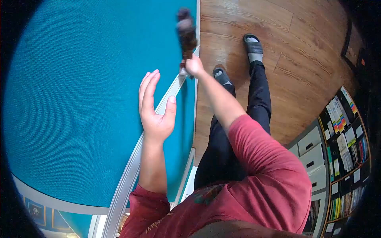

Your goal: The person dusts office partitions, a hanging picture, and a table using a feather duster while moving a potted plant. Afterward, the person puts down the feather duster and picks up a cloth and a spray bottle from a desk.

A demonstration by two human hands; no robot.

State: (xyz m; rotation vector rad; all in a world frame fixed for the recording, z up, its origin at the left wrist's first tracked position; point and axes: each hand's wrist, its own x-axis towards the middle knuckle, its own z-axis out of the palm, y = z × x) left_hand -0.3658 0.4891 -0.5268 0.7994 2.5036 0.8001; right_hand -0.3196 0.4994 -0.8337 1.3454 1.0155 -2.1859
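Observation:
My left hand [155, 107] is raised with fingers straight and apart from the thumb, holding nothing, close to the grey frame strip [131, 166] of a teal fabric panel [87, 99]. My right hand [193, 66] reaches farther out along the panel's edge and is closed on the lower end of a dark brown fuzzy object [185, 31], blurred, which sticks up past the panel's corner. Both arms come out of red sleeves.
A wooden floor [301, 51] lies to the right of the panel. My legs in black trousers and two feet in grey sandals [254, 47] stand on it. Grey drawers [313, 152] and shelves of coloured files [347, 139] fill the right edge.

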